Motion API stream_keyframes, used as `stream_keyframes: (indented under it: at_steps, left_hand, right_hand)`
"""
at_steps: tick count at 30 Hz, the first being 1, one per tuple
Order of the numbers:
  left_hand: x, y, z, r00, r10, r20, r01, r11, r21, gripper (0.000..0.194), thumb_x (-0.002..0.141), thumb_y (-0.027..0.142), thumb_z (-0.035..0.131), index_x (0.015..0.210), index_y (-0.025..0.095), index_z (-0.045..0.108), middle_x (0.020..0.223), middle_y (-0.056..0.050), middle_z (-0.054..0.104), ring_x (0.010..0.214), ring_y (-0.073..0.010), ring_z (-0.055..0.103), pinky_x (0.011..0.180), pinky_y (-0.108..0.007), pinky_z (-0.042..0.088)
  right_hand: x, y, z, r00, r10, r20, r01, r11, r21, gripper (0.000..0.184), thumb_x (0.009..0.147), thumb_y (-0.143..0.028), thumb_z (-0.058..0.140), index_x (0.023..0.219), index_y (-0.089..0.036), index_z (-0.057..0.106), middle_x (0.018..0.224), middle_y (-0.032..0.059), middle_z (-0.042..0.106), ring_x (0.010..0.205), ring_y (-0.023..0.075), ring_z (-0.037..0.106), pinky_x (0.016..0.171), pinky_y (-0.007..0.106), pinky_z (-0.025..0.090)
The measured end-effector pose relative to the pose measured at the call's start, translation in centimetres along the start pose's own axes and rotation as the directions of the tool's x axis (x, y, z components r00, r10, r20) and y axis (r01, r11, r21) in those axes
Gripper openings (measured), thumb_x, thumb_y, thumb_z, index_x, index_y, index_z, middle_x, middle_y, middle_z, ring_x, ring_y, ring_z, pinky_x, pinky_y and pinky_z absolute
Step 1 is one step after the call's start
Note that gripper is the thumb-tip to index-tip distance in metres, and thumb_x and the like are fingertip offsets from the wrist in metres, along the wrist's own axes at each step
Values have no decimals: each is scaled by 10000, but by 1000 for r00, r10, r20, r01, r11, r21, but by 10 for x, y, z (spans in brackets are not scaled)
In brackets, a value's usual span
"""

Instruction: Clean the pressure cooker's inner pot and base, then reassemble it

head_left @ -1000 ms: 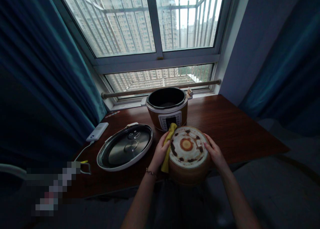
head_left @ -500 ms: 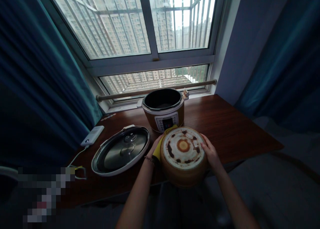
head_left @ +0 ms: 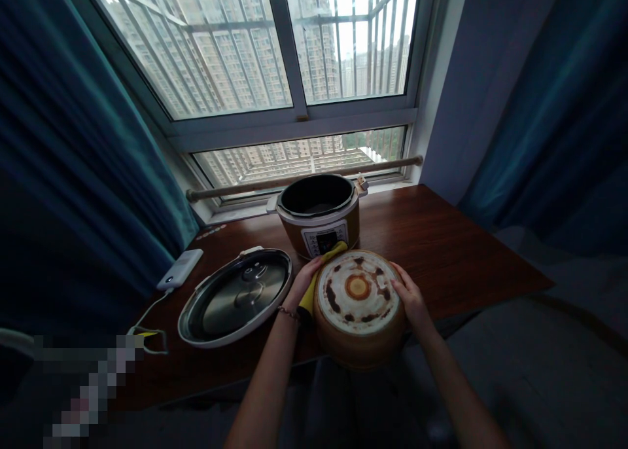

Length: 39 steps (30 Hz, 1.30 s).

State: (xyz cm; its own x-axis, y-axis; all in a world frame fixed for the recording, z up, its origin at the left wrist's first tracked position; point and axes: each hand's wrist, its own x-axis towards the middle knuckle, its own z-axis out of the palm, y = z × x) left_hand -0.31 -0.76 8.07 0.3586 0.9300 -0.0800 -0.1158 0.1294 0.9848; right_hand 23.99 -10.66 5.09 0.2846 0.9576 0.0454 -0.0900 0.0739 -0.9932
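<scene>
Fingers of left hand [head_left: 303,280] grasping yellow cloth [head_left: 307,298] against upturned brown pot [head_left: 360,349]; right hand [head_left: 413,300] clasps opposite side. Pot near surface [head_left: 432,239] edge, cooker [head_left: 293,232] just beyond. Cloth could slide under left grip, tipping pot into cooker.

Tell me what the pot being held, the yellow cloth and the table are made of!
The held pot could be metal or ceramic: its pale, stained base looks dull. The yellow cloth looks like soft fabric, because it folds. The table looks like smooth, shiny wood, with streaky grain, though that could be a printed covering.
</scene>
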Motion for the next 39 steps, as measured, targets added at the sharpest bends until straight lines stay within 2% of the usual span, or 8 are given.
stream_keyframes:
  at_steps: [6, 9, 11, 20, 26, 32, 35, 39]
  left_hand:
    - [-16, 26, 23, 984, 162, 77, -178, 946, 271, 279, 771, 348, 601, 1002, 212, 678, 1137, -37, 641, 1169, -280, 491, 1030, -408, 328]
    - [-34, 33, 46, 916, 307, 258, -401, 682, 612, 252, 844, 302, 507, 1037, 273, 667, 1146, -7, 638, 1209, -238, 464, 1042, -371, 324]
    - [-50, 33, 62, 878, 289, 382, -479, 517, 709, 301, 891, 281, 418, 1109, 285, 624, 1177, -4, 621, 1212, -221, 467, 1022, -371, 356]
    - [-128, -4, 113, 822, 385, 421, -525, 223, 822, 442, 837, 126, 410, 1255, 241, 494, 1306, -21, 519, 1284, -232, 380, 1020, -433, 347]
    - [-140, -31, 116, 718, 591, 367, -509, 87, 856, 428, 853, 130, 390, 1250, 243, 503, 1257, -8, 561, 1275, -200, 394, 984, -365, 349]
    - [-141, -33, 106, 605, 538, 587, -651, -90, 754, 289, 854, 152, 441, 1070, 255, 603, 1264, 50, 555, 1306, -220, 338, 1044, -368, 251]
    - [-140, -26, 105, 610, 457, 647, -695, -84, 714, 252, 868, 180, 455, 1057, 265, 598, 1249, 49, 571, 1315, -200, 324, 1064, -364, 243]
    - [-132, 1, 106, 670, 346, 657, -719, 83, 690, 277, 873, 193, 430, 1103, 257, 572, 1220, 16, 596, 1291, -178, 365, 1045, -360, 301]
  right_hand:
    - [0, -3, 2, 1000, 10, -21, -10, 1000, 14, 605, 721, -498, 597, 1243, -203, 524, 1252, 70, 560, 1175, 282, 481, 1006, 402, 364]
    - [1, 0, 2, 999, 8, -34, -7, 1000, 14, 597, 717, -481, 608, 1235, -196, 528, 1256, 72, 556, 1182, 279, 476, 1024, 405, 343]
    - [1, 2, 1, 1000, 4, -22, -3, 999, 40, 581, 737, -466, 592, 1244, -195, 514, 1271, 72, 544, 1192, 271, 470, 1033, 406, 333]
    - [0, -2, 3, 999, 40, -7, -40, 996, 84, 585, 729, -465, 591, 1246, -205, 504, 1254, 71, 558, 1168, 280, 496, 1014, 422, 363]
    - [1, 0, 0, 1000, 6, -12, -6, 1000, 19, 594, 724, -493, 597, 1241, -210, 518, 1251, 67, 562, 1169, 278, 495, 999, 400, 384]
    - [1, 0, -2, 1000, 13, 21, -13, 999, 35, 587, 727, -491, 592, 1238, -213, 515, 1256, 67, 556, 1171, 264, 496, 1014, 400, 371]
    - [1, -3, -2, 1000, 7, 21, -7, 1000, 12, 573, 725, -489, 594, 1226, -218, 526, 1255, 62, 557, 1170, 260, 496, 1022, 400, 360]
    - [0, -6, -2, 1000, -3, 10, 3, 1000, -11, 565, 720, -498, 595, 1214, -229, 542, 1228, 54, 578, 1161, 258, 502, 1024, 400, 357]
